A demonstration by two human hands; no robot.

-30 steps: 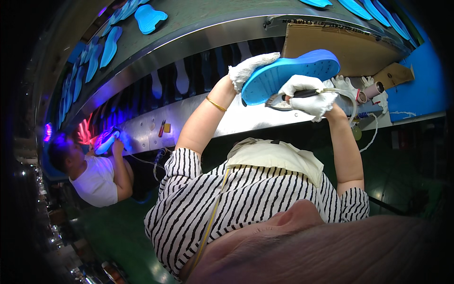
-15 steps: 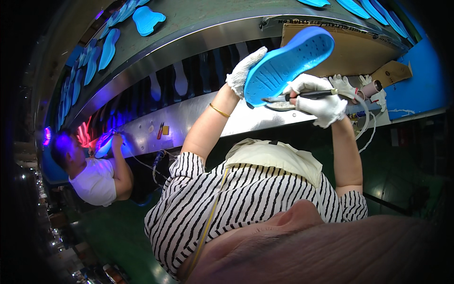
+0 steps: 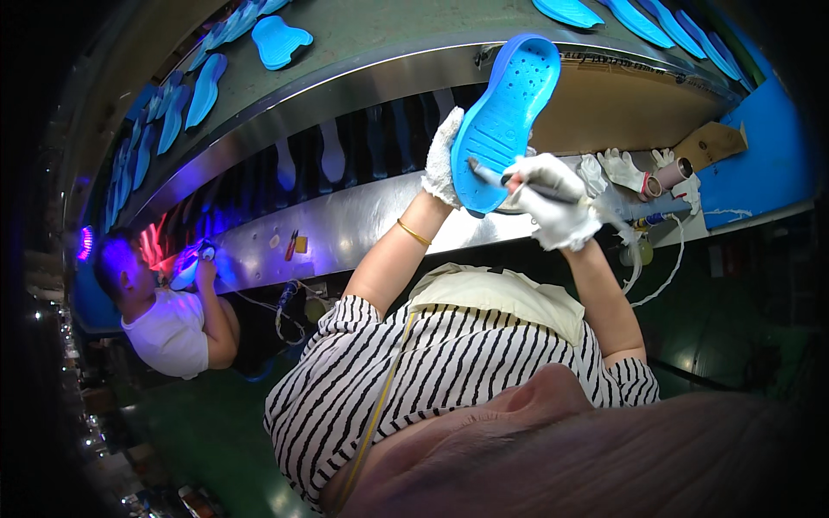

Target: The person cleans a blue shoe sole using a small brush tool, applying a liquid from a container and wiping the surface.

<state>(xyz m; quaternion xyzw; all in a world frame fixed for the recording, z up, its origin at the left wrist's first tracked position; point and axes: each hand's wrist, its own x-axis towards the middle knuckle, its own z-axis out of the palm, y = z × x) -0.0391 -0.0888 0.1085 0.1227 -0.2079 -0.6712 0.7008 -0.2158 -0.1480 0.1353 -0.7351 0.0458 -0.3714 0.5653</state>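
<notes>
Behind the upright blue shoe sole (image 3: 505, 116), the gloved left hand (image 3: 443, 157) is gripping its half-hidden edge while the right hand (image 3: 553, 200) is clenching a brush (image 3: 518, 183) beside spare gloves (image 3: 623, 168).

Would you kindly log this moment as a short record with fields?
left hand: white-gloved left hand grips the blue shoe sole, tread side facing the camera
right hand: white-gloved right hand holds a thin tool, tip on the sole's lower end
sole pose: raised above the metal bench, standing nearly upright
bench items: spare white gloves
conveyor: more blue soles on the belt
nearby: a co-worker at left under violet light
</notes>
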